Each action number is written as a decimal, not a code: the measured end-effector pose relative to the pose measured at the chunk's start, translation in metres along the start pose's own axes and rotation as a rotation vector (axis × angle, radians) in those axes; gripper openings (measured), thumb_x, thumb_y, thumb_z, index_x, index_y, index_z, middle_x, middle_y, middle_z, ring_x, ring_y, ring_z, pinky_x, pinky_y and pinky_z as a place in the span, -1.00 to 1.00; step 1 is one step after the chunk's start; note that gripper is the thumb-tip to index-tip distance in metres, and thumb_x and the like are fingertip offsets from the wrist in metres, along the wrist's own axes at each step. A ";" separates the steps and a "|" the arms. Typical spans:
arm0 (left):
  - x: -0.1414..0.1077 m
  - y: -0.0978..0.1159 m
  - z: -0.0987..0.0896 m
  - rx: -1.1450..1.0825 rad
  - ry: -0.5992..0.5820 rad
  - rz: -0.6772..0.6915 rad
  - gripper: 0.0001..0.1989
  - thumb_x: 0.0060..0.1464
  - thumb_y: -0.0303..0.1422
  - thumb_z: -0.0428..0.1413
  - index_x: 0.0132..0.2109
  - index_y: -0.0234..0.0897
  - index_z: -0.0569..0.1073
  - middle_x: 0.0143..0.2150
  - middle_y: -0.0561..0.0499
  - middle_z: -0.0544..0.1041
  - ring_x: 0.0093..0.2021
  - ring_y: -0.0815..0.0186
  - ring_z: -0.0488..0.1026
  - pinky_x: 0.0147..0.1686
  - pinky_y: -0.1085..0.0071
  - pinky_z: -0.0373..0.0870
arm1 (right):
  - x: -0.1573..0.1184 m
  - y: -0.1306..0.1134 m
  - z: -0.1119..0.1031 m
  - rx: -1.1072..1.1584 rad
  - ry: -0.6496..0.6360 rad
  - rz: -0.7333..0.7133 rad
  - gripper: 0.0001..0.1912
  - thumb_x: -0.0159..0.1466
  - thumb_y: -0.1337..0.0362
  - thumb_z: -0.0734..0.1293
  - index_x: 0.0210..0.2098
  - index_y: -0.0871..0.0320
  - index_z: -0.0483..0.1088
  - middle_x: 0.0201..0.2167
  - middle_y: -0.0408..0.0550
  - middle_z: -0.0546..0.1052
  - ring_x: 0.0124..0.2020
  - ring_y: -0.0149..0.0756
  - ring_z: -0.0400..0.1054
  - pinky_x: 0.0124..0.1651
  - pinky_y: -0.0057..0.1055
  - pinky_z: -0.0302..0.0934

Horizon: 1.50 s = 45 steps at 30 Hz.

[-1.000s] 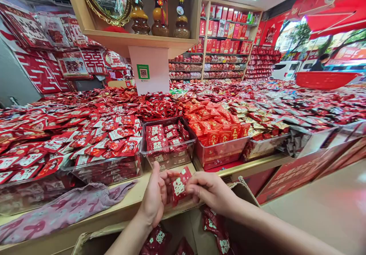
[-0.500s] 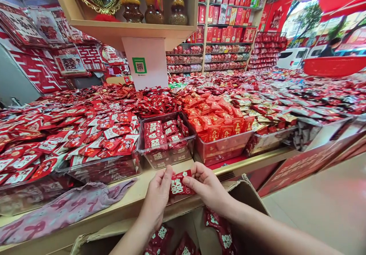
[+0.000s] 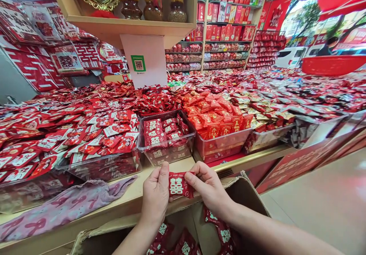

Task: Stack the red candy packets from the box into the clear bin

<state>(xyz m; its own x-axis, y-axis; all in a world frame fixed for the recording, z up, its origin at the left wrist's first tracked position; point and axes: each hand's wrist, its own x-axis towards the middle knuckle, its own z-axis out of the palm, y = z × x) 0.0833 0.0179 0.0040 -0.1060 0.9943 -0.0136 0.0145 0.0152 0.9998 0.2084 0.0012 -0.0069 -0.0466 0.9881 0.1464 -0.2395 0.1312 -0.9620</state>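
A small dark red candy packet with a pale double-happiness print is stretched level between my two hands. My left hand pinches its left end, thumb upright on the front. At the other end, the thumb and fingers of my right hand grip the packet's right edge. Below my wrists stands an open cardboard box, with several matching packets lying at its bottom. Just beyond my hands, a clear plastic bin holds more of the same packets in upright rows.
Bins of bright red packets and white-and-red packets flank that bin. A pink patterned cloth lies on the counter edge. Overhead juts a wooden shelf with gourd-shaped ornaments. A red basket sits at far right, near a person.
The packet has been turned flatter toward me, so its print shows more fully. My left thumb has straightened upward at its edge. Both hands keep hold.
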 end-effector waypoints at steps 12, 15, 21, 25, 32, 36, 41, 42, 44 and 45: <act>0.001 -0.003 -0.005 0.086 -0.003 0.088 -0.62 -0.03 -0.05 -0.05 -0.59 -0.23 0.17 -0.75 0.21 0.14 -0.77 0.50 0.09 -0.84 0.61 0.06 | -0.006 -0.002 -0.006 -0.232 -0.058 -0.023 -0.73 0.13 0.14 0.25 -0.54 0.19 0.17 -0.68 -0.23 0.29 -0.63 -0.54 0.10 -0.55 -0.56 0.00; 0.000 -0.001 -0.005 0.115 -0.001 0.088 -0.61 -0.02 -0.04 -0.08 -0.59 -0.23 0.15 -0.74 0.21 0.13 -0.75 0.49 0.09 -0.81 0.60 0.08 | -0.007 0.000 -0.005 -0.178 -0.077 -0.009 -0.76 0.12 0.14 0.26 -0.48 0.19 0.19 -0.62 -0.22 0.30 -0.58 -0.53 0.13 -0.50 -0.55 0.05; 0.004 -0.001 -0.010 0.247 -0.055 0.177 -0.62 0.03 -0.08 -0.11 -0.59 -0.24 0.19 -0.71 0.19 0.13 -0.67 0.47 0.10 -0.68 0.57 0.10 | -0.004 0.006 -0.009 -0.184 -0.078 -0.077 -0.79 0.10 0.17 0.28 -0.49 0.19 0.22 -0.45 -0.14 0.33 -0.46 -0.48 0.19 -0.39 -0.49 0.12; 0.008 0.001 -0.013 0.324 -0.071 0.226 -0.61 0.03 -0.08 -0.12 -0.59 -0.24 0.20 -0.70 0.19 0.11 -0.67 0.47 0.07 -0.68 0.56 0.06 | 0.000 0.000 -0.010 -0.138 -0.059 -0.029 -0.76 0.07 0.16 0.30 -0.54 0.19 0.21 -0.50 -0.16 0.33 -0.49 -0.48 0.18 -0.42 -0.50 0.12; 0.003 0.008 -0.011 0.234 -0.046 0.113 -0.62 0.00 -0.05 -0.11 -0.59 -0.22 0.20 -0.79 0.23 0.08 -0.77 0.48 0.02 -0.78 0.55 0.00 | 0.002 -0.003 -0.005 0.027 -0.038 0.057 -0.74 0.02 0.16 0.34 -0.52 0.20 0.22 -0.51 -0.18 0.34 -0.50 -0.51 0.17 -0.40 -0.51 0.11; 0.004 0.005 -0.013 0.178 -0.035 0.077 -0.61 -0.02 -0.04 -0.09 -0.59 -0.23 0.20 -0.79 0.23 0.09 -0.80 0.51 0.03 -0.82 0.58 -0.02 | -0.001 -0.002 -0.005 -0.032 -0.057 0.037 -0.74 0.04 0.15 0.32 -0.53 0.21 0.22 -0.50 -0.16 0.33 -0.50 -0.49 0.18 -0.41 -0.48 0.12; 0.010 0.000 -0.014 -0.019 0.105 0.011 -0.60 -0.02 -0.01 -0.12 -0.52 -0.25 0.26 -0.80 0.23 0.15 -0.83 0.53 0.02 -0.87 0.63 -0.07 | 0.030 -0.033 -0.008 -0.319 -0.024 -0.152 -0.77 0.08 0.15 0.28 -0.48 0.20 0.24 -0.58 -0.19 0.30 -0.55 -0.50 0.15 -0.49 -0.51 0.07; 0.010 -0.001 -0.014 -0.038 0.100 0.002 -0.60 -0.01 -0.01 -0.12 -0.51 -0.26 0.27 -0.80 0.23 0.16 -0.84 0.53 0.01 -0.87 0.63 -0.07 | 0.046 -0.044 -0.007 -0.372 0.008 -0.207 -0.77 0.08 0.14 0.28 -0.48 0.20 0.24 -0.61 -0.21 0.28 -0.57 -0.50 0.14 -0.51 -0.52 0.05; 0.008 0.000 -0.012 -0.022 0.046 0.003 -0.60 -0.01 -0.02 -0.12 -0.51 -0.27 0.29 -0.80 0.22 0.17 -0.84 0.54 0.02 -0.86 0.64 -0.06 | 0.086 -0.065 -0.003 -0.441 0.071 -0.301 -0.76 0.07 0.14 0.28 -0.50 0.19 0.21 -0.65 -0.22 0.27 -0.61 -0.50 0.12 -0.55 -0.52 0.02; 0.006 0.000 -0.011 -0.001 0.017 0.007 -0.60 -0.01 -0.03 -0.11 -0.51 -0.28 0.29 -0.80 0.22 0.17 -0.84 0.54 0.03 -0.85 0.64 -0.05 | 0.109 -0.074 0.000 -0.462 0.102 -0.326 -0.77 0.07 0.15 0.27 -0.49 0.19 0.21 -0.64 -0.22 0.28 -0.61 -0.50 0.13 -0.56 -0.52 0.03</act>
<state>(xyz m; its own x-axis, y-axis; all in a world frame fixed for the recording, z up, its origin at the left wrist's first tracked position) 0.0713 0.0231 0.0040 -0.1229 0.9924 -0.0065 0.0144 0.0083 0.9999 0.2211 0.0991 0.0798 0.0583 0.8906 0.4510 0.2241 0.4286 -0.8753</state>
